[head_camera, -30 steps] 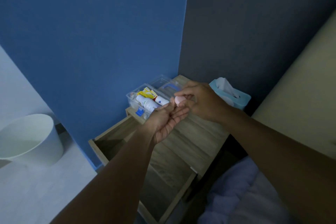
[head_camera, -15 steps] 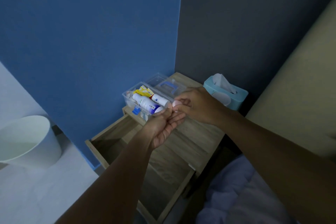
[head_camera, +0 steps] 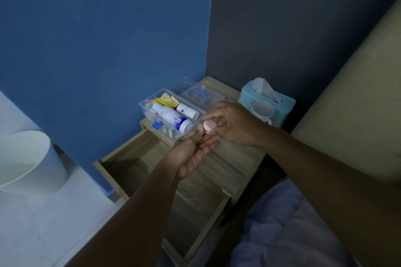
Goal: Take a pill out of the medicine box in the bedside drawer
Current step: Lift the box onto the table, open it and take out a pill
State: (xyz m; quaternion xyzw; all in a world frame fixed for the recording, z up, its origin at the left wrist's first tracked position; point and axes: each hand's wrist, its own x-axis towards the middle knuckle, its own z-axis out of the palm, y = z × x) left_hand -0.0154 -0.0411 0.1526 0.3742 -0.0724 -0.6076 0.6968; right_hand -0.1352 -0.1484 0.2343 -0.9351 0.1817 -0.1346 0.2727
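Observation:
A clear plastic medicine box (head_camera: pixel 152 105) stands open on the bedside table, holding white bottles (head_camera: pixel 171 118) and a yellow packet. Its clear lid with a blue handle (head_camera: pixel 198 94) lies behind it. My right hand (head_camera: pixel 233 124) grips a small pink round container (head_camera: pixel 209 126), tipped toward my left hand (head_camera: pixel 192 151). The left hand is held palm up just below it, fingers apart. I cannot see a pill on the palm. The wooden drawer (head_camera: pixel 130 156) is pulled out below my arms.
A light blue tissue box (head_camera: pixel 284 104) with a white mug (head_camera: pixel 262 111) in front stands at the table's back right. A white bin (head_camera: pixel 30 158) sits on the floor at the left. Bedding (head_camera: pixel 282 223) lies at the lower right.
The view has shifted slightly. My hands have stayed together over the table, and the pink container in my right hand is now more clearly shown above the left fingertips.

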